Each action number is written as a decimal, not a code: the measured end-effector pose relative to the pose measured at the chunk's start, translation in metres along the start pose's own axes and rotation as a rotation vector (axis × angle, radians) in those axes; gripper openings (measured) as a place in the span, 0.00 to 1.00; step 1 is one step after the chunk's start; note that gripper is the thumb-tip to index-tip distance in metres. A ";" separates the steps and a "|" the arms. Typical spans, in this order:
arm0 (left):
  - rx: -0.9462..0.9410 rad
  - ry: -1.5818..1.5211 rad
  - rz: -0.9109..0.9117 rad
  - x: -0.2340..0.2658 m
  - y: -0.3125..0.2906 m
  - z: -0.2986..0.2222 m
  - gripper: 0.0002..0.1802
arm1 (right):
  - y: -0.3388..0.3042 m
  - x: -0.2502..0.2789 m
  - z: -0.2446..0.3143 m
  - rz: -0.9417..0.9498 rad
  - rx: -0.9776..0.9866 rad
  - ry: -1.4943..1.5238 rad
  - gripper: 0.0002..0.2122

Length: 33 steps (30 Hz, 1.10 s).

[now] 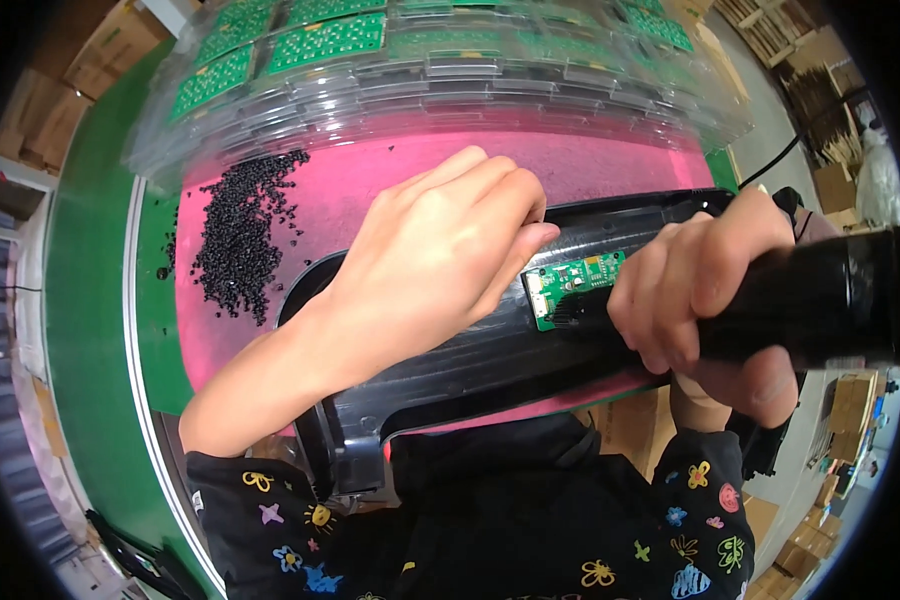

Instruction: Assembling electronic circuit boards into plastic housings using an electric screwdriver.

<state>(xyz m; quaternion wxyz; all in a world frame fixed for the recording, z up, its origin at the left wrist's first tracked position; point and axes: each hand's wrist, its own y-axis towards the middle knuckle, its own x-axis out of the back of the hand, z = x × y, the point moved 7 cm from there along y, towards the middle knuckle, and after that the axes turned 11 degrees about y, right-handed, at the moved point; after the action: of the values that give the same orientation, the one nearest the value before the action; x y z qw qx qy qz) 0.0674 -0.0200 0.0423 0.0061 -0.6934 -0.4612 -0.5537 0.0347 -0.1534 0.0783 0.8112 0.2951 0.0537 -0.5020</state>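
Note:
A long black plastic housing (470, 365) lies across the pink mat, open side up. A small green circuit board (560, 275) with white connectors sits inside it, partly covered by my right hand. My right hand (695, 280) wraps round a thick black cylindrical tool (820, 300), which looks like an electric screwdriver; its tip is hidden. Over the housing, left of the board, hovers my left hand (450, 245), with fingers curled and thumb against them. Whatever its fingertips pinch, if anything, cannot be made out.
Small black pieces like screws (240, 235) lie heaped on the left of the pink mat (360, 165). Stacked clear plastic trays (440, 95) holding green circuit boards (325, 42) stand along the back. A black cable (800, 140) runs at the right. Cardboard boxes (120, 50) stand beyond.

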 end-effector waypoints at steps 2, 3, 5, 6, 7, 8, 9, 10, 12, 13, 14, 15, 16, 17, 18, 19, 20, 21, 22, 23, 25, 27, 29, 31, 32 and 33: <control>-0.017 0.002 -0.002 -0.003 -0.002 0.002 0.09 | -0.001 -0.003 0.000 0.049 -0.072 0.009 0.19; -0.035 0.000 0.006 -0.004 -0.003 0.002 0.09 | -0.003 -0.004 -0.002 0.051 -0.119 -0.006 0.18; -0.019 0.027 0.052 -0.005 -0.005 0.000 0.08 | -0.002 -0.009 -0.009 0.071 -0.100 0.036 0.20; -0.039 0.034 0.048 -0.006 -0.006 -0.002 0.08 | -0.001 -0.011 -0.011 0.104 -0.084 0.033 0.21; -0.059 0.041 0.044 -0.006 -0.006 -0.004 0.08 | 0.000 -0.014 -0.012 0.136 -0.068 0.030 0.22; -0.048 0.059 0.070 -0.008 -0.007 -0.004 0.07 | 0.001 -0.016 -0.015 0.146 -0.072 0.032 0.22; -0.041 0.065 0.065 -0.008 -0.009 -0.003 0.07 | 0.003 -0.019 -0.018 0.158 -0.074 0.025 0.23; -0.039 0.073 0.068 -0.009 -0.012 -0.002 0.07 | 0.004 -0.022 -0.020 0.171 -0.075 0.018 0.23; -0.048 0.077 0.067 -0.009 -0.010 -0.003 0.07 | 0.004 -0.022 -0.018 0.144 -0.093 -0.007 0.23; -0.056 0.072 0.080 -0.009 -0.010 -0.003 0.07 | 0.003 -0.021 -0.017 0.115 -0.111 -0.027 0.23; -0.063 0.068 0.097 -0.009 -0.010 -0.004 0.07 | 0.001 -0.020 -0.016 0.083 -0.128 -0.044 0.23; -0.064 0.070 0.097 -0.008 -0.010 -0.005 0.07 | -0.001 -0.018 -0.016 0.051 -0.145 -0.060 0.23; -0.059 0.058 0.119 -0.009 -0.011 -0.005 0.07 | -0.003 -0.016 -0.015 0.019 -0.163 -0.076 0.23; -0.053 0.044 0.143 -0.011 -0.011 -0.005 0.07 | -0.004 -0.012 -0.015 -0.014 -0.180 -0.092 0.23; -0.054 0.045 0.145 -0.011 -0.012 -0.005 0.07 | -0.003 -0.015 -0.018 0.073 -0.209 0.042 0.23; -0.069 0.051 0.147 -0.012 -0.014 -0.004 0.07 | 0.001 -0.015 -0.013 0.178 -0.113 0.014 0.21; -0.093 0.051 0.149 -0.014 -0.013 -0.005 0.07 | 0.002 -0.013 -0.009 0.186 -0.050 0.036 0.21; -0.101 0.045 0.151 -0.013 -0.012 -0.005 0.07 | 0.002 -0.011 -0.005 0.193 0.011 0.057 0.20; -0.135 0.054 0.199 -0.015 -0.012 -0.006 0.07 | 0.004 -0.008 0.004 0.192 0.088 0.090 0.18; -0.166 0.063 0.248 -0.019 -0.013 -0.008 0.06 | 0.002 -0.003 0.014 0.146 0.195 0.118 0.17; -0.191 -0.024 0.231 -0.020 -0.014 -0.011 0.06 | 0.000 0.002 0.034 0.085 0.338 0.089 0.17; -0.212 -0.105 0.214 -0.020 -0.014 -0.012 0.05 | -0.004 0.009 0.039 0.063 0.348 0.126 0.18; -0.172 -0.158 0.183 -0.016 -0.010 -0.009 0.05 | -0.005 0.014 0.039 0.065 0.375 0.162 0.17; -0.168 -0.173 0.190 -0.017 -0.008 -0.011 0.06 | -0.007 0.015 0.040 0.075 0.395 0.173 0.18; -0.156 -0.169 0.187 -0.017 -0.008 -0.011 0.06 | -0.007 0.015 0.041 0.071 0.426 0.167 0.18; -0.145 -0.165 0.184 -0.016 -0.007 -0.011 0.07 | -0.007 0.016 0.042 0.063 0.432 0.161 0.18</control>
<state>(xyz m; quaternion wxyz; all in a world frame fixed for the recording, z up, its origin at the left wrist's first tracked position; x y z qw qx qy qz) 0.0545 -0.0320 0.0304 -0.0312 -0.7746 -0.3532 -0.5237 0.0277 -0.1904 0.1035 0.7375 0.5024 0.0003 -0.4513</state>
